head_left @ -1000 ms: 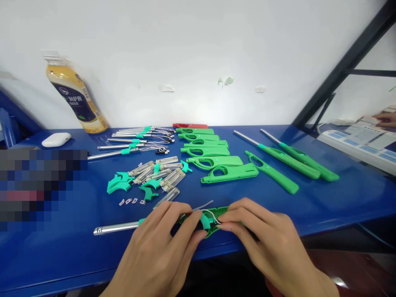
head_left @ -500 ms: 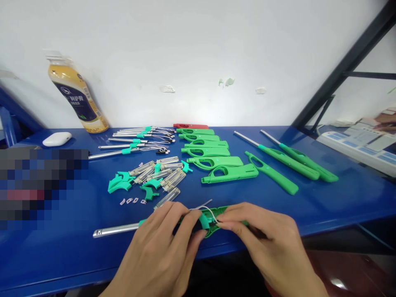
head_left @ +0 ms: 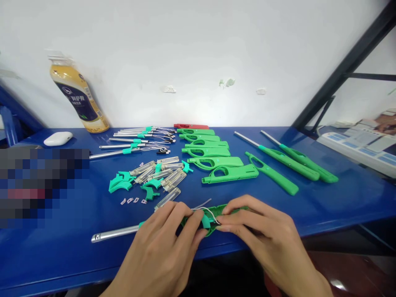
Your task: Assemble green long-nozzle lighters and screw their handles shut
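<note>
One open lighter handle shell (head_left: 222, 209): at the lower centre of the frame, between your two hands and partly hidden by them.
Left hand (head_left: 163, 243): you grasp the shell, thumb and fingers closed on it beside the teal trigger (head_left: 205, 221); its exact contact points are covered.
Right hand (head_left: 269, 235): you pinch the white wire (head_left: 211, 213) between thumb and fingertips, just right of that trigger.
Metal tube (head_left: 116, 234): pokes out past your left hand toward the lower left.
Thin clear hose (head_left: 204, 203): slants up and right above the shell.
Clear fuel tanks (head_left: 173, 180): piled left of centre, with loose teal triggers (head_left: 120, 181) among and beside them.
Wired nozzle tubes (head_left: 123, 146): grouped behind that pile, left of centre.
Green handle shells (head_left: 230, 173): rowed in the middle of the frame, a red handle shell (head_left: 191, 126) behind them.
Two tubed lighters (head_left: 289, 163): right of centre.
Drink bottle (head_left: 77, 99): upper left, near the white earbud case (head_left: 58, 139).
</note>
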`<state>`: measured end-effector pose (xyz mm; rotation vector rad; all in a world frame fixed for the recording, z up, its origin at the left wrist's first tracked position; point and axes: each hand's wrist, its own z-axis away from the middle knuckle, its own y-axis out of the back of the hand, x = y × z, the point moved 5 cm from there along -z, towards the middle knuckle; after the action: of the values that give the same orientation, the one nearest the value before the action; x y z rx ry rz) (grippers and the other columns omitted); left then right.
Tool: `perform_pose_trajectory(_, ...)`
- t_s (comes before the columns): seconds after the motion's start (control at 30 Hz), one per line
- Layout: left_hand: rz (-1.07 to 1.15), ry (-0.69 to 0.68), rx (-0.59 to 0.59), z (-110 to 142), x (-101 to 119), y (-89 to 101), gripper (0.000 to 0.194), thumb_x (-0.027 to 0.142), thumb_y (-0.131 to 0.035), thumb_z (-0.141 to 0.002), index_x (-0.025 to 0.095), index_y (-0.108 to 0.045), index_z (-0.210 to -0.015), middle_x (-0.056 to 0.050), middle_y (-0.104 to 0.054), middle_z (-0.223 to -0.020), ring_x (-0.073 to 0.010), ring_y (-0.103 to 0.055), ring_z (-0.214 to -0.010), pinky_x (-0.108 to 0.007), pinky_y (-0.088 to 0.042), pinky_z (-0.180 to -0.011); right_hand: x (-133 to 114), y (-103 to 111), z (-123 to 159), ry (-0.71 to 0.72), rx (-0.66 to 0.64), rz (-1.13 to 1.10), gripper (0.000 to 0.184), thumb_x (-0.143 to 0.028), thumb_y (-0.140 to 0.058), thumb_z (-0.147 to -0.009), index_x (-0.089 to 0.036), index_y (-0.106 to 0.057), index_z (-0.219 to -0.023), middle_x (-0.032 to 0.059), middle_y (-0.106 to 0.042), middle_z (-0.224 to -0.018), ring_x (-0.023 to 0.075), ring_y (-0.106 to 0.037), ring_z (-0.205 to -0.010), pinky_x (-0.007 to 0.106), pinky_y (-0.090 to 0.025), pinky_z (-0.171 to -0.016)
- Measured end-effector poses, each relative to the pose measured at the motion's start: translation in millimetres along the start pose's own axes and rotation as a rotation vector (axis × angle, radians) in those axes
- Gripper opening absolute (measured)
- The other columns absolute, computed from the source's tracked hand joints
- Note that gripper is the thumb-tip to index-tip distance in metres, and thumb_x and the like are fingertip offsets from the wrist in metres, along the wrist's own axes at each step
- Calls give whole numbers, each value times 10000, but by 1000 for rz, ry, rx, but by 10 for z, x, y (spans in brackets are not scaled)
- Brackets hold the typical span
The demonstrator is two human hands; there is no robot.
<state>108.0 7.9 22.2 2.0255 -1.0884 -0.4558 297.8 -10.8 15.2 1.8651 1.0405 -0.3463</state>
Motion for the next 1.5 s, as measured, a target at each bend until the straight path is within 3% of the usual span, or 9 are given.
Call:
perform_pose_trajectory(0.23,3,6,19,20,-9,12,196,149,-536,-1073,122,-703,-1173,-72,-685,-943,-220,-633,-847,-371,-563,-703,-1,5,-37,27,34,12,168,-99,-759,-957,-264,-782,-981,-36,-805,-922,118,-789,-804,172,-617,-777)
perform_pose_trajectory(0.47,54,7,23,1,-13,4,183,110,-589,-1040,101,-695,-1189,-80,-651,-947,-211,-601,-847,-372,-578,-704,43,-19,31,9,-46,37,176,-150,-678,-1033,-291,-776,-1073,-18,-777,-1050,109,-784,-913,182,-602,-834)
perform_pose_trajectory(0.73,142,69,11,31,-62,-22,227,88,-580,-1039,130,-688,-1235,-75,-642,-1002,-186,-577,-849,-349,-576,-704,57,-2,25,-9,-139,20,304,-111,-541,-1086,-316,-747,-1177,-34,-782,-1092,97,-768,-979,183,-589,-894)
perform_pose_trajectory(0.97,175,80,12,9,-79,-29,203,79,-593,-1029,140,-694,-1195,-69,-636,-995,-181,-584,-832,-340,-574,-685,19,-21,44,-22,-162,119,196,-202,-589,-1083,-305,-755,-1095,-11,-762,-1146,117,-770,-956,217,-601,-839)
perform_pose_trajectory(1.2,175,65,6,70,-81,-23,206,93,-598,-1038,127,-692,-1218,-78,-644,-1031,-185,-599,-882,-340,-601,-730,-18,122,-63,55,-45,201,160,-192,-589,-1083,-284,-718,-1104,-25,-783,-1080,115,-775,-954,200,-596,-863)
perform_pose_trajectory(1.37,139,56,-24,127,-91,-27,277,111,-623,-1045,160,-666,-1314,-66,-678,-1089,-187,-643,-990,-346,-607,-883,88,48,-243,55,-190,356,273,-261,-562,-1105,-306,-710,-1330,-2,-765,-1289,188,-798,-999,333,-630,-944)
perform_pose_trajectory(1.5,37,110,-17,200,-125,-41,386,236,-565,-1107,193,-572,-1491,-71,-691,-1184,-164,-707,-999,-279,-616,-858,131,-61,-335,47,-257,310,267,-267,-568,-1101,-298,-739,-1305,-5,-785,-1216,202,-792,-988,352,-632,-911)
